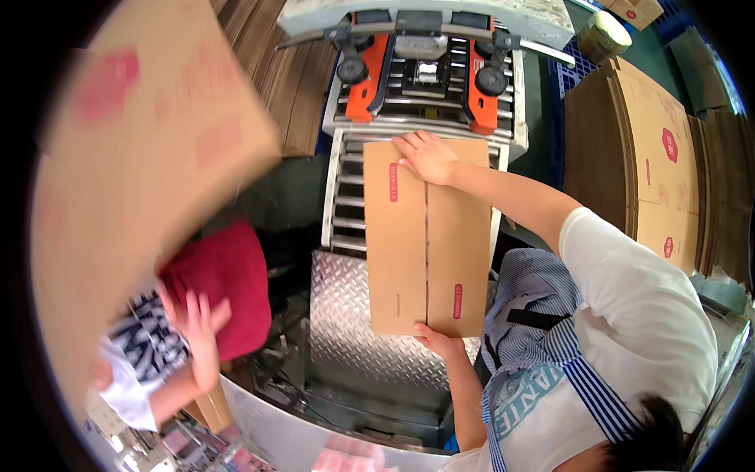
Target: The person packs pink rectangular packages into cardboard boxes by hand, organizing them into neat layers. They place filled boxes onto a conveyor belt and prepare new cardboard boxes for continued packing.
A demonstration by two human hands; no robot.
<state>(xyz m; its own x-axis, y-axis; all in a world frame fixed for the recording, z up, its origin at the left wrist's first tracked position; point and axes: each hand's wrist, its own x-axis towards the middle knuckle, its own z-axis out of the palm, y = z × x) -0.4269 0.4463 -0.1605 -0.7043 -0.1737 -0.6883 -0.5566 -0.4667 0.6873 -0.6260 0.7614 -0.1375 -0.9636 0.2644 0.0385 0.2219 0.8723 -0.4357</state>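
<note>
Neither my left hand nor my right hand shows. A closed brown carton (pixel 397 244) with red print lies on the roller conveyor and partly over a ridged metal plate (pixel 346 315). From the right, a person in a white shirt and striped apron (pixel 539 291) has one hand (pixel 429 157) flat near its far end and the other (pixel 440 342) at its near edge. On the left, a person in a red apron (pixel 228 283) has one hand (pixel 203 326) raised with fingers spread. A large blurred carton (pixel 157 134) hides this person's head.
Beyond the carton, a machine with orange guides (pixel 370 82) and black wheels straddles the rollers (pixel 346 189). Flattened cardboard (pixel 303 102) stands at the far left of it. Stacked cartons (pixel 657 149) rise on the right. Pink packages (pixel 346 456) lie at the lower edge.
</note>
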